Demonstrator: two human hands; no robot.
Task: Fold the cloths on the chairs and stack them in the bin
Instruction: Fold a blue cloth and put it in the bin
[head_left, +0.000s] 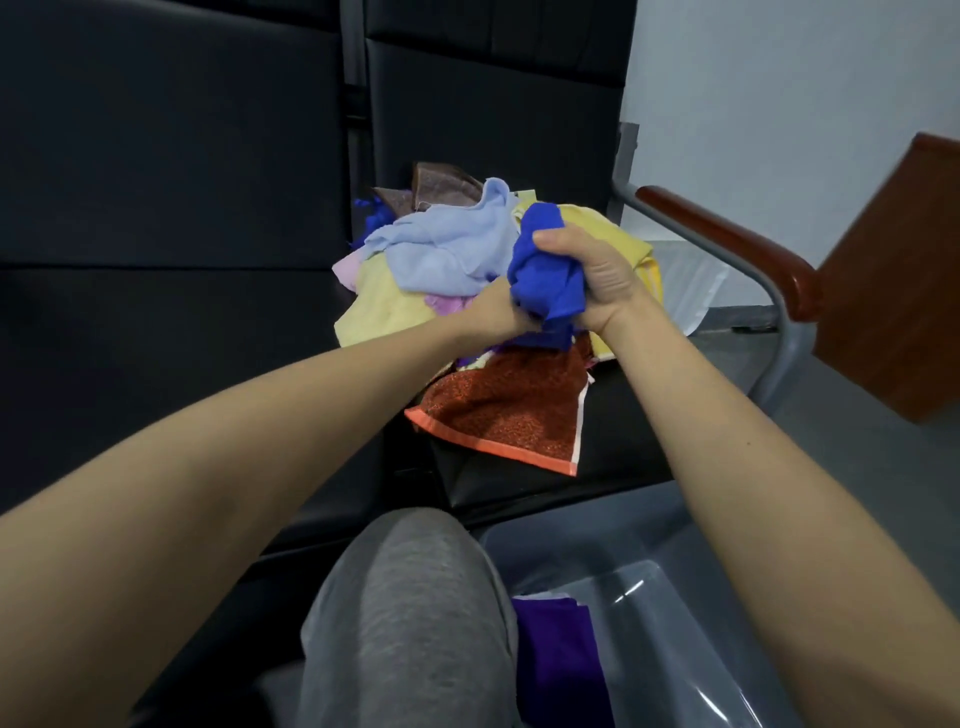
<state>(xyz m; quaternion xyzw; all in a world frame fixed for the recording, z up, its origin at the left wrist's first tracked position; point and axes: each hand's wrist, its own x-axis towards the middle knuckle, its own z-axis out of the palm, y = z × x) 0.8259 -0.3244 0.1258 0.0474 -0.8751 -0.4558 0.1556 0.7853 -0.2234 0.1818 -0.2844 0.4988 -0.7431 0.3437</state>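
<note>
A pile of cloths lies on the black chair seat (613, 457): a pale blue cloth (441, 244), a yellow cloth (384, 306), a brown cloth (436, 187) at the back and an orange-red towel (509, 410) at the front. Above the pile both hands hold a bunched bright blue cloth (545, 280). My right hand (597, 275) grips its right side with curled fingers. My left hand (498, 312) grips its lower left part, the fingers mostly hidden by the cloth. A clear plastic bin (675, 613) stands at the lower right with a folded purple cloth (556, 654) inside.
A second black chair (171, 312) stands to the left. A wooden armrest (737, 244) on a grey metal frame borders the seat on the right, next to a brown wooden panel (893, 312). My grey-trousered knee (410, 613) is at the bottom centre.
</note>
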